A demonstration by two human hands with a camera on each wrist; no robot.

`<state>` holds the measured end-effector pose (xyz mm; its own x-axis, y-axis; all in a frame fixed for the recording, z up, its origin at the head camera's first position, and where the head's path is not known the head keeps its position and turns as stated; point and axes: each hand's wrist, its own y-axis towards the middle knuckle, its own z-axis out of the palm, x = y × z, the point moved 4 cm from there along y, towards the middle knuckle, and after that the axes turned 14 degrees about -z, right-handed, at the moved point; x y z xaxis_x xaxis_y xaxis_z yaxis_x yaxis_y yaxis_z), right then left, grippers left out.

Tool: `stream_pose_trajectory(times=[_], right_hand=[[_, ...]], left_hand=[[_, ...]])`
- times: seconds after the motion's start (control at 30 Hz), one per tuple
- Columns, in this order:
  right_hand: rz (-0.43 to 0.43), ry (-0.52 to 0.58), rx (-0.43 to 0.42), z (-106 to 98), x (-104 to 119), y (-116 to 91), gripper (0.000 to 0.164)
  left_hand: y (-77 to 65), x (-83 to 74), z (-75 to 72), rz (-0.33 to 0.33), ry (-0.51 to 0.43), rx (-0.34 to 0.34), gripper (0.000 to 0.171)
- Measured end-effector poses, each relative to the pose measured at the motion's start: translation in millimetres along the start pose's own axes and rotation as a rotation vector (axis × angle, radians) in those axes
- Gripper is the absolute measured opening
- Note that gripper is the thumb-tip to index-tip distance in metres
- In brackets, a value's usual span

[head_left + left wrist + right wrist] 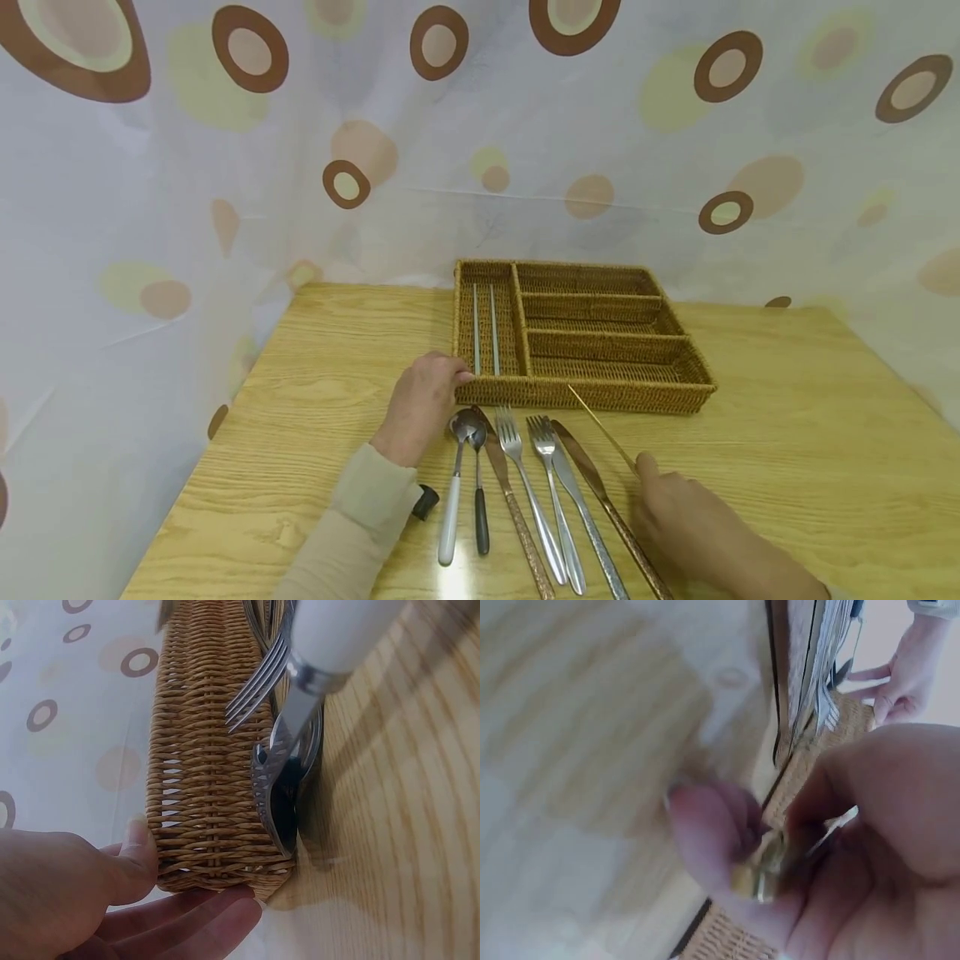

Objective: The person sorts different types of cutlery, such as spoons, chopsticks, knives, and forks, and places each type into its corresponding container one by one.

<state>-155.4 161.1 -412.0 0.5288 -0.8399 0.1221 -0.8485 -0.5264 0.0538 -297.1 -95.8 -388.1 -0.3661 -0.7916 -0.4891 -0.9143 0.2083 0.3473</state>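
Observation:
A wicker cutlery tray [622, 392] lies on the table, split into several compartments. Two pale chopsticks [494, 333] lie in its left compartment. My left hand [422, 404] grips the tray's front left corner; in the left wrist view the thumb [136, 851] is at the rim and the fingers reach round the lower edge. Thin gold chopsticks [607, 435] are held in my right hand [690, 518], their tips by the tray's front wall. In the right wrist view their gold ends [765, 877] show between the curled fingers.
In front of the tray lie a white-handled spoon [450, 517], a black-handled spoon [481, 521], two forks [529, 492], a silver knife [592, 525] and two copper-coloured knives [626, 533]. A patterned curtain [465, 125] hangs behind the wooden table [787, 400].

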Motion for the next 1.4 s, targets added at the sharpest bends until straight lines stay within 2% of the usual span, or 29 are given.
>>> stream_pose_trajectory(times=[0.1,0.2,0.27,0.47,0.57,0.67,0.87,0.97,1.2,1.27,1.4], right_hand=[[-0.050,0.038,0.007,-4,-1,-1,0.033],[-0.082,0.101,0.024,-9,-2,-1,0.033],[-0.116,0.093,0.007,-14,-3,0,0.031],[-0.195,-0.060,-0.188,-34,-5,7,0.017],[-0.158,-0.046,-0.208,-42,-9,9,0.014],[-0.106,-0.053,-0.202,-50,-15,13,0.018],[-0.075,-0.176,-0.196,-58,-29,21,0.023],[-0.042,-0.185,-0.162,-59,-36,25,0.024],[0.055,-0.130,-0.062,-61,-54,40,0.037],[0.032,-0.147,-0.067,-63,-56,44,0.035],[-0.078,-0.230,-0.154,-66,-63,52,0.026]], left_hand=[[-0.6,0.7,-0.9,-0.005,-0.006,-0.001,0.014],[-1.0,1.5,-1.9,-0.001,-0.009,-0.011,0.014],[-0.9,2.0,-2.4,0.008,-0.012,-0.022,0.013],[0.0,2.6,-3.6,0.022,-0.025,-0.040,0.011],[0.2,2.9,-3.6,0.016,-0.015,-0.034,0.012],[0.5,3.3,-2.9,0.013,-0.001,-0.027,0.013],[-0.1,3.1,-1.0,0.016,0.013,-0.018,0.015],[-0.5,2.6,0.1,0.014,0.023,-0.017,0.014],[-0.8,1.7,-0.6,0.011,0.037,-0.028,0.015],[-1.0,1.2,-0.8,0.019,0.040,-0.033,0.015],[-1.5,-0.3,-0.7,0.030,0.037,-0.038,0.014]])
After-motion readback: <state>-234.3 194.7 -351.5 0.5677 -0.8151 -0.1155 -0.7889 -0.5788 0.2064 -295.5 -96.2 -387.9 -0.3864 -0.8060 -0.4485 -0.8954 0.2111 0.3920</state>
